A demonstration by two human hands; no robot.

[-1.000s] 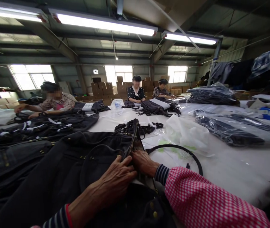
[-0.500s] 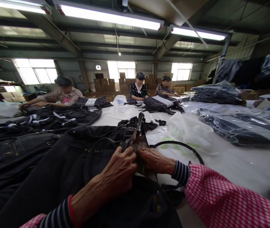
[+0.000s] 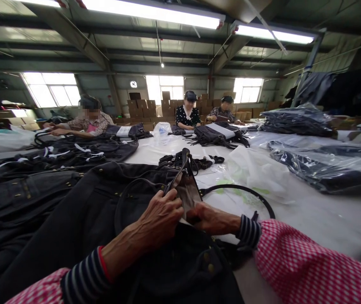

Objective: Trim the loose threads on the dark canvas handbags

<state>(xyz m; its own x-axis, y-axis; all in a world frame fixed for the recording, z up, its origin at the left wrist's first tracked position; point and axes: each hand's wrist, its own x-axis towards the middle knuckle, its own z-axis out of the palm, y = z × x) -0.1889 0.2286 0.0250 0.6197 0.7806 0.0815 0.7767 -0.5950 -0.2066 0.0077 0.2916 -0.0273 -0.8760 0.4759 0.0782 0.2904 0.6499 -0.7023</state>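
Note:
A black handbag [image 3: 180, 270] lies in front of me, its zipped mouth parted to show a grey-brown lining [image 3: 188, 192]. My left hand [image 3: 163, 215] is closed on the near-left edge of the mouth, fingers bent over the zip side. At the right edge of the opening, my right hand [image 3: 210, 217] is curled around the bag's edge, its fingertips hidden inside against the lining. One looped handle [image 3: 240, 187] arches out to the right beyond that hand. Another handle [image 3: 120, 211] curves over the dark bag fabric behind my left hand.
Black bags [image 3: 15, 198] spread across the left. Dark straps [image 3: 210, 161] lie just beyond the bag, beside crumpled clear plastic [image 3: 259, 173]. Plastic-wrapped bags [image 3: 323, 169] are at right. Stacked dark bags [image 3: 218, 134] stand farther back, near three co-workers seated across the white table [image 3: 313, 223].
My right hand has moved slightly down and right, its fingers deeper in the bag's mouth, and more lining shows. My left hand keeps its hold. The camera view has shifted slightly.

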